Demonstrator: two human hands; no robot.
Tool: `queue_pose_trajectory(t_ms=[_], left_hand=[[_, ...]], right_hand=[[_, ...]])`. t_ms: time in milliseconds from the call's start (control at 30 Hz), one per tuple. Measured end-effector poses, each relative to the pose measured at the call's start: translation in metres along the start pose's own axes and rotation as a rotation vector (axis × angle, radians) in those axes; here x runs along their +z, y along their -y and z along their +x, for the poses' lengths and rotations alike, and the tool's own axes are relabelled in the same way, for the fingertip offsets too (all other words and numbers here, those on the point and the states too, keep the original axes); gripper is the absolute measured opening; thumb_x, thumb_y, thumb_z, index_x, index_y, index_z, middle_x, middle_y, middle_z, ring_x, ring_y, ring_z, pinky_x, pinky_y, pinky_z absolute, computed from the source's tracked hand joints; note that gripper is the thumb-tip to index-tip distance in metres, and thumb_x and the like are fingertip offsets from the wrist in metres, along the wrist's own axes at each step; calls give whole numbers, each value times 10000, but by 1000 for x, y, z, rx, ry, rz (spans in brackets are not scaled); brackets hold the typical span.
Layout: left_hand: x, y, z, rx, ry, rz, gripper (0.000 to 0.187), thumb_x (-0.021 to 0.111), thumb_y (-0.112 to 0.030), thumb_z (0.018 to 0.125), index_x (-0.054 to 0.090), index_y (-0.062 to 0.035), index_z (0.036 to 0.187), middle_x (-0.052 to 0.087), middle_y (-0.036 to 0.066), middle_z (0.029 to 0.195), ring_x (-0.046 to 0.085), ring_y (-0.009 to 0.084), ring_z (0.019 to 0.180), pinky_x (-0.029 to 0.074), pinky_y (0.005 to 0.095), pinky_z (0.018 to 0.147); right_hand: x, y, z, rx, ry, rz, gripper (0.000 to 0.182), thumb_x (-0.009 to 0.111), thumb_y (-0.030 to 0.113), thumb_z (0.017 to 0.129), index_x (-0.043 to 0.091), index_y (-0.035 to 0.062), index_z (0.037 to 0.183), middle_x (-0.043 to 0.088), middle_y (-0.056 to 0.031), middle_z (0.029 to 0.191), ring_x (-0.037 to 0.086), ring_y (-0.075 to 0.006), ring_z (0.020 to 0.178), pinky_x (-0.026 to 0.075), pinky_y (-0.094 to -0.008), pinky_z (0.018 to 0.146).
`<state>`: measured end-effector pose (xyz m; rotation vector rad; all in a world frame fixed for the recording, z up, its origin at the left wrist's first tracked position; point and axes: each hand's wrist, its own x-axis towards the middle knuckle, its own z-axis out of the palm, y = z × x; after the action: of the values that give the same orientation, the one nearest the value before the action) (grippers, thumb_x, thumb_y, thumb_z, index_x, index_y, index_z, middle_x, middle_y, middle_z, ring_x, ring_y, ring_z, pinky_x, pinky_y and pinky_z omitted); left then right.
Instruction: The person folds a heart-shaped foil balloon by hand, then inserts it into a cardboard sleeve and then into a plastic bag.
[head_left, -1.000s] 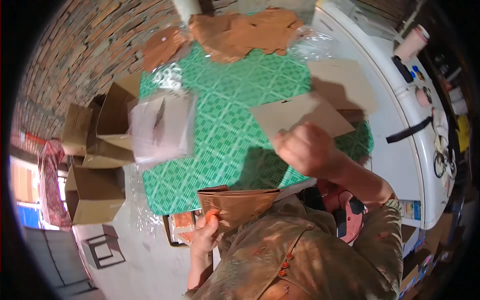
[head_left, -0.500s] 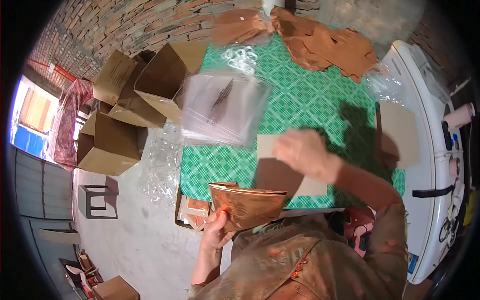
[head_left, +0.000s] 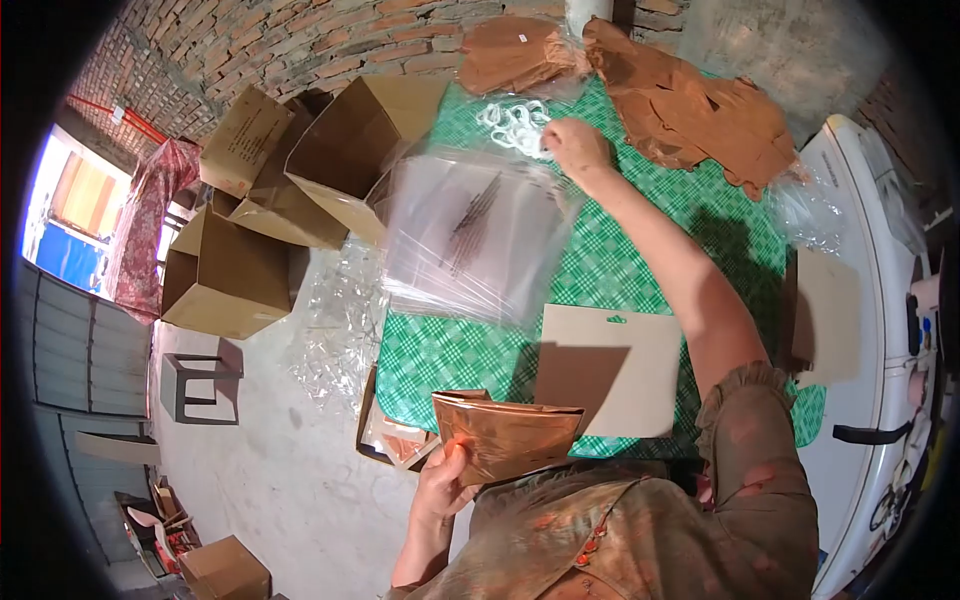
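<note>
My left hand (head_left: 446,482) grips a shiny copper-coloured folded foil sheet (head_left: 510,440) close to my body, thumb on its face. At the far side of the table, my right hand (head_left: 578,150) has its fingertips pinched at the right edge of a loose pile of white ribbon loops (head_left: 512,125). Exactly how much ribbon is between those fingers is hard to see. On the near part of the table lies a beige card (head_left: 640,385) with a small hanging slot. A stack of clear plastic bags (head_left: 440,225) rests to the left, below the ribbon pile.
The table has a green checked cloth (head_left: 620,260). Brown cut-out sheets (head_left: 690,110) and a bagged brown bundle (head_left: 515,55) lie at the back. Another beige card (head_left: 828,315) and a white appliance (head_left: 850,480) are at right. Open cardboard boxes (head_left: 235,270) stand left.
My right hand has moved from above the beige card, away from me, to the white ribbon pile, uncovering the card. My left hand still holds the foil sheet. The view has shifted slightly.
</note>
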<state>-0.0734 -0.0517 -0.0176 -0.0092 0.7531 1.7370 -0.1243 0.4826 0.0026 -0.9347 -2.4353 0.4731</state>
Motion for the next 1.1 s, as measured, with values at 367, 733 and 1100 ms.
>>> queue_pose_trajectory(t_ms=[367,733,1100], left_hand=[[30,2,9,12,-16,118,410,603,-342,1092,608,-22,1349,704,110,1201,734,214,992,623,339,751],[67,12,1,-141,-217,283,367,643,-352,1076,652,-107,1349,741,-3,1047,704,87,751,494,208,488],[112,1,50,-498,-39,651,470,665,-382,1071,643,-32,1383,740,18,1159,685,23,844,517,176,565]], right_hand=[[-86,-57,-72,-14,-114,486,203,710,201,949,791,41,1043,764,-126,889,714,-242,770,532,-367,707],[-152,-1,-264,-424,357,-73,197,717,98,934,771,23,1109,751,-116,1012,668,-314,979,549,-410,836],[-182,19,-305,39,531,703,293,579,173,1113,672,-14,1318,717,-61,1076,667,-130,981,544,-302,893]])
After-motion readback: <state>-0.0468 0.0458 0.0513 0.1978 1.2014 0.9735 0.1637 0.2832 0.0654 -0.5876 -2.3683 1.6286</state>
